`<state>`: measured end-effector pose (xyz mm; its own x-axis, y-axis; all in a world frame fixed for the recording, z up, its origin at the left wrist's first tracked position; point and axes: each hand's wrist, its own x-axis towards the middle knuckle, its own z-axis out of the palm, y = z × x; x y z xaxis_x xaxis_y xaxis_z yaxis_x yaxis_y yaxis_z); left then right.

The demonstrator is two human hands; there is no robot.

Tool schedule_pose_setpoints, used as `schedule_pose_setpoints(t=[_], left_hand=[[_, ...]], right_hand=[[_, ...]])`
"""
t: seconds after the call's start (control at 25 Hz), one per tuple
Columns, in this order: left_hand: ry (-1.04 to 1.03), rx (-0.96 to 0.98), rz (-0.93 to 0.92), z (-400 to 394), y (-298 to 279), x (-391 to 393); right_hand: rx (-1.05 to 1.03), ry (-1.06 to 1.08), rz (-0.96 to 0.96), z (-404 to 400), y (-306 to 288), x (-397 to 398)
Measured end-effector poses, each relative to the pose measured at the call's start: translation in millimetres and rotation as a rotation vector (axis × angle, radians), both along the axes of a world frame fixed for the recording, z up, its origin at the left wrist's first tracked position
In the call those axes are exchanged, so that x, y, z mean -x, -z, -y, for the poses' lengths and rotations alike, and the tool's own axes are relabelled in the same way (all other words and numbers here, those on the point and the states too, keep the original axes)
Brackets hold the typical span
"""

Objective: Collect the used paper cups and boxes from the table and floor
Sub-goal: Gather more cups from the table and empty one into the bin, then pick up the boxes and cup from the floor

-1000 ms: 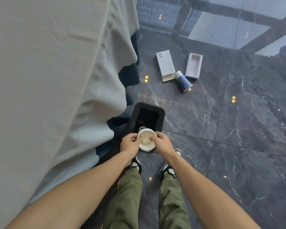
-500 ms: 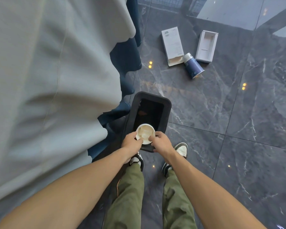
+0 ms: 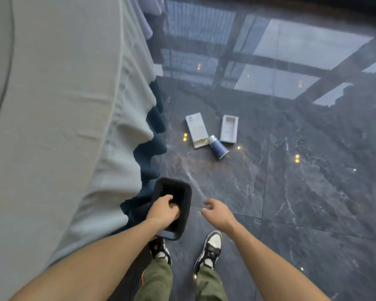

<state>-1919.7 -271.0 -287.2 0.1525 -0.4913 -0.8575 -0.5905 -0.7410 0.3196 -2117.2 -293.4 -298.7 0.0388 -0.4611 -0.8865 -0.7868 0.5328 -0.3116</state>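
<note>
Now that the cup [image 3: 175, 208] is being pushed into the bin [image 3: 188, 200] by the left hand [image 3: 162, 211], the right hand [image 3: 218, 211], loosely open, has been let go; past the bin, a blue cup [image 3: 218, 147] and two boxes [image 3: 196, 129] are left on the floor.

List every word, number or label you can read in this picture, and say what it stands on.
None can be read.
Flat white box: a small dark mark at its top corner, too blurred to read.
Open white box: no print visible.
Blue paper cup: no print visible.
</note>
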Motion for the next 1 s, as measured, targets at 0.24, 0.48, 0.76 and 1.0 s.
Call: schedule_pose_setpoints(t=[0.24, 0.48, 0.76, 1.0], left_hand=[[0.202, 0.248, 0.109, 63, -155, 67], [0.236, 0.400, 0.193, 104, -218, 128], [0.158, 0.351, 0.100, 161, -209, 147], [0.065, 0.250, 0.092, 249, -168, 147]], right_hand=[[0.262, -0.276, -0.126, 63, -157, 84], [0.485, -0.350, -0.171, 113, -233, 144], [0.516, -0.378, -0.201, 181, -220, 172], [0.434, -0.329, -0.223, 266, -183, 186]])
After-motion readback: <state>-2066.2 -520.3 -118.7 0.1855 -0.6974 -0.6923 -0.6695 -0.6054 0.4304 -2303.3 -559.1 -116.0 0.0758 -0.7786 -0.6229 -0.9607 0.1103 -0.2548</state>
